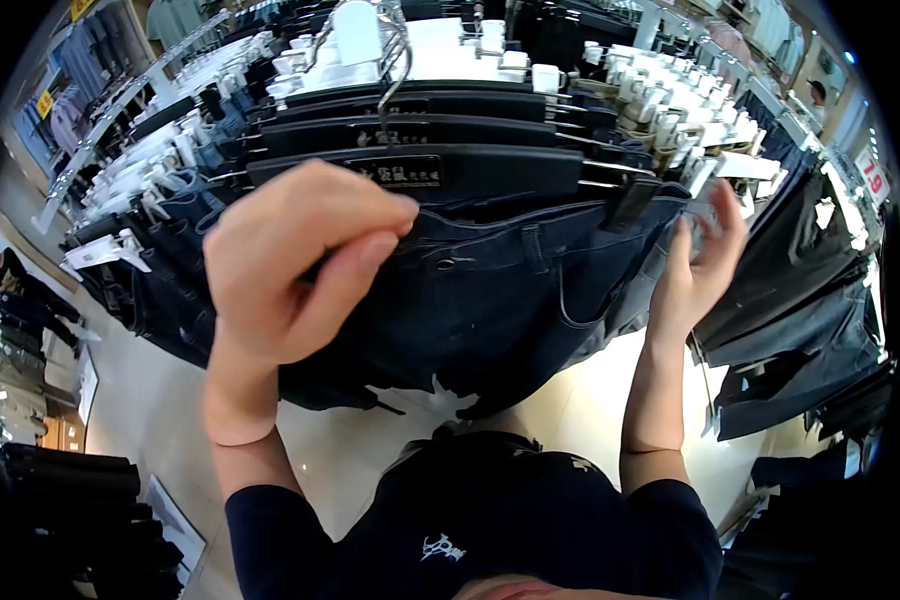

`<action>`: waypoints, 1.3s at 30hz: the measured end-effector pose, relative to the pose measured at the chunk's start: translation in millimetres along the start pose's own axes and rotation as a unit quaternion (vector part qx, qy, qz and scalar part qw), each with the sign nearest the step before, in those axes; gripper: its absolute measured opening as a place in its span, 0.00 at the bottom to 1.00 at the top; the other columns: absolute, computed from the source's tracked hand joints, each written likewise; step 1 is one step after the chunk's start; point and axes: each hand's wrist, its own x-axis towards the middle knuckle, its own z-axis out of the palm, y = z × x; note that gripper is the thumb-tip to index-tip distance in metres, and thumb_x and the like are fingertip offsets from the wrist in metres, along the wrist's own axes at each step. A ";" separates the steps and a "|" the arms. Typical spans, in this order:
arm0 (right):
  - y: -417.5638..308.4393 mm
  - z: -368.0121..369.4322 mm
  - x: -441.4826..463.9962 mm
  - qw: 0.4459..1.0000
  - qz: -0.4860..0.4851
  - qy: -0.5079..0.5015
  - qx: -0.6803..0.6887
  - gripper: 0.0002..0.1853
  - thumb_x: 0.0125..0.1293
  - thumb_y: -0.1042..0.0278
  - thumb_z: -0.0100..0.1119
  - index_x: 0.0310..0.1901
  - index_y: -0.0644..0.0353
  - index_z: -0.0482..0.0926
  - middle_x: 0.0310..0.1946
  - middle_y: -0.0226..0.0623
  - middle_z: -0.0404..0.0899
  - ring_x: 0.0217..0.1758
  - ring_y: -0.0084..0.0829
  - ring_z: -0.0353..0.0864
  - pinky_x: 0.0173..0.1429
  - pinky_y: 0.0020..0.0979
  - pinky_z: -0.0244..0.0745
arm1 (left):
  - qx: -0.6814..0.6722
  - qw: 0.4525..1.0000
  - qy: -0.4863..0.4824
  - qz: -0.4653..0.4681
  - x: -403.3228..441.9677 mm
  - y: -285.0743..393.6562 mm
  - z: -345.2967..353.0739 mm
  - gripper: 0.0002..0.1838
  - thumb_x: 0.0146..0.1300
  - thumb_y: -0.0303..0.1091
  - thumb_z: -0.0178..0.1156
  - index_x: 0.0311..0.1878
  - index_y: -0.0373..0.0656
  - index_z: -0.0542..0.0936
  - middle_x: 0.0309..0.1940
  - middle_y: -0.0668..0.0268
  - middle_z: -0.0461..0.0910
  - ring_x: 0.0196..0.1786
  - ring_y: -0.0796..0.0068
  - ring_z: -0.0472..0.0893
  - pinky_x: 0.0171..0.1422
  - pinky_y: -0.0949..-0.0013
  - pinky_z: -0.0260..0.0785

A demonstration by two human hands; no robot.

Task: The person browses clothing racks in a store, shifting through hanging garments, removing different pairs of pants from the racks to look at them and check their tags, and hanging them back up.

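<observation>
Dark blue jeans (470, 300) hang in front of me from a black clip hanger (510, 168). My left hand (285, 260) is closed in front of the waistband's left part, with thumb and forefinger pressed together. What it holds, if anything, I cannot make out. Over at the right end of the waistband, my right hand (705, 260) has its fingers apart and holds nothing visible. It is close to the black hanger clip (634, 205) that grips the jeans. The left end of the hanger is partly covered by my left hand.
More black hangers stand close behind the jeans. White hangers (660, 95) crowd the rack at both sides. Dark trousers (800, 270) hang at the right. Folded dark clothes (75, 500) lie lower left. Pale floor tiles (140, 400) show below. Another person (30, 295) stands far left.
</observation>
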 end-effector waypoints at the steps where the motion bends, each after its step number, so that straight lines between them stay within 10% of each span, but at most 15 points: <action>1: -6.0 -0.7 -0.9 0.993 -0.074 0.019 -0.087 0.25 0.57 0.84 0.51 0.58 0.65 0.63 0.57 0.42 0.63 0.62 0.34 0.63 0.61 0.31 0.61 | 0.012 1.000 -0.007 0.012 -7.8 -5.3 1.6 0.05 0.56 0.25 0.53 0.31 0.33 0.77 0.26 0.57 0.79 0.31 0.62 0.79 0.36 0.68 0.71; 4: -4.7 8.7 -34.2 0.956 -0.283 0.038 -0.059 0.25 0.51 0.85 0.51 0.54 0.65 0.66 0.54 0.49 0.62 0.64 0.47 0.60 0.65 0.41 0.57 | 0.039 0.997 -0.066 -0.024 -36.3 -19.8 27.7 0.06 0.51 0.28 0.59 0.33 0.37 0.78 0.33 0.56 0.79 0.41 0.55 0.79 0.44 0.63 0.71; 8: -8.2 28.3 -96.4 0.885 -0.393 -0.205 -0.143 0.17 0.53 0.67 0.53 0.46 0.45 0.80 0.53 0.30 0.74 0.53 0.35 0.68 0.66 0.47 0.47 | 0.194 0.979 0.008 -0.056 -116.5 -42.1 104.6 0.25 0.50 0.33 0.62 0.54 0.41 0.71 0.59 0.47 0.64 0.64 0.49 0.61 0.65 0.45 0.50; 11: 16.0 30.7 -140.0 0.859 -0.257 -0.386 -0.217 0.23 0.51 0.66 0.54 0.53 0.46 0.76 0.61 0.29 0.65 0.55 0.34 0.65 0.51 0.51 0.61 | 0.252 0.947 0.038 -0.194 -210.4 -74.1 172.1 0.26 0.54 0.35 0.58 0.58 0.43 0.69 0.63 0.51 0.60 0.66 0.51 0.58 0.67 0.43 0.46; 14: 62.3 12.8 -194.0 0.782 -0.220 -0.519 -0.265 0.24 0.52 0.64 0.52 0.54 0.48 0.74 0.64 0.33 0.61 0.63 0.35 0.60 0.58 0.50 0.58 | 0.209 0.881 -0.064 -0.420 -307.9 -74.3 213.2 0.29 0.57 0.34 0.55 0.64 0.43 0.62 0.66 0.52 0.56 0.68 0.51 0.55 0.68 0.44 0.44; 17: 122.0 -38.9 -278.2 0.663 -0.227 -0.642 -0.310 0.26 0.51 0.59 0.53 0.55 0.53 0.73 0.64 0.35 0.61 0.69 0.38 0.54 0.66 0.51 0.50 | 0.085 0.708 -0.334 -0.617 -499.6 -36.0 247.0 0.27 0.63 0.40 0.49 0.64 0.44 0.61 0.65 0.57 0.58 0.67 0.55 0.56 0.67 0.49 0.46; 18: 140.2 -68.7 -310.3 0.552 -0.122 -0.764 -0.312 0.21 0.56 0.59 0.48 0.52 0.53 0.76 0.62 0.36 0.65 0.72 0.37 0.47 0.70 0.48 0.41 | 0.053 0.638 -0.438 -0.631 -552.2 -10.5 241.0 0.26 0.63 0.41 0.49 0.64 0.45 0.62 0.64 0.58 0.59 0.66 0.56 0.58 0.66 0.50 0.48; 21: 185.7 -183.6 -380.5 0.387 0.201 -0.848 -0.300 0.19 0.59 0.57 0.48 0.47 0.56 0.78 0.53 0.41 0.73 0.64 0.39 0.61 0.65 0.42 0.54 | 0.003 0.477 -0.631 -0.612 -630.1 64.1 179.7 0.24 0.62 0.43 0.49 0.61 0.46 0.65 0.61 0.60 0.63 0.63 0.58 0.62 0.64 0.53 0.53; 26: 222.7 -333.7 -372.3 0.267 0.311 -0.889 -0.205 0.19 0.59 0.55 0.50 0.45 0.58 0.79 0.47 0.45 0.76 0.56 0.40 0.69 0.58 0.39 0.63 | 0.000 0.324 -0.763 -0.559 -630.9 121.1 107.0 0.22 0.61 0.46 0.50 0.57 0.49 0.70 0.55 0.64 0.71 0.57 0.62 0.70 0.59 0.58 0.62; 31: 277.0 -276.2 -383.2 0.384 0.325 -0.848 -0.170 0.27 0.55 0.51 0.56 0.51 0.62 0.71 0.49 0.49 0.74 0.53 0.43 0.73 0.55 0.37 0.67 | 0.073 0.330 -0.741 -0.580 -622.2 105.9 146.1 0.19 0.59 0.48 0.53 0.50 0.50 0.77 0.49 0.68 0.78 0.50 0.66 0.78 0.52 0.63 0.70; 33: 285.5 -194.8 -388.6 0.506 0.395 -0.740 -0.199 0.38 0.52 0.49 0.61 0.59 0.64 0.62 0.54 0.51 0.70 0.55 0.45 0.71 0.58 0.37 0.66 | -0.025 0.545 -0.472 -0.693 -604.9 77.1 203.5 0.16 0.60 0.44 0.53 0.43 0.44 0.78 0.34 0.63 0.77 0.34 0.68 0.76 0.35 0.64 0.65; 36: 256.0 -83.7 -348.3 0.738 0.409 -0.530 0.081 0.37 0.46 0.60 0.66 0.57 0.68 0.64 0.51 0.53 0.73 0.53 0.42 0.74 0.54 0.35 0.69 | -0.015 0.626 -0.360 -0.691 -518.5 57.8 289.7 0.27 0.60 0.51 0.52 0.55 0.39 0.72 0.53 0.49 0.71 0.54 0.53 0.72 0.57 0.58 0.65; 37: 242.8 -62.7 -331.2 0.736 0.399 -0.537 0.106 0.35 0.45 0.60 0.63 0.55 0.69 0.65 0.46 0.54 0.75 0.50 0.50 0.74 0.54 0.38 0.67 | -0.062 0.583 -0.352 -0.730 -413.0 64.8 293.4 0.37 0.59 0.56 0.54 0.66 0.43 0.60 0.64 0.54 0.59 0.58 0.56 0.68 0.61 0.58 0.63; 39: 200.9 -43.6 -293.1 0.735 0.379 -0.562 0.007 0.24 0.46 0.67 0.62 0.46 0.71 0.72 0.39 0.56 0.77 0.44 0.46 0.78 0.46 0.36 0.72 | 0.002 0.697 -0.215 -0.684 -349.2 77.2 332.2 0.39 0.55 0.45 0.61 0.66 0.43 0.55 0.64 0.47 0.55 0.58 0.48 0.67 0.58 0.55 0.64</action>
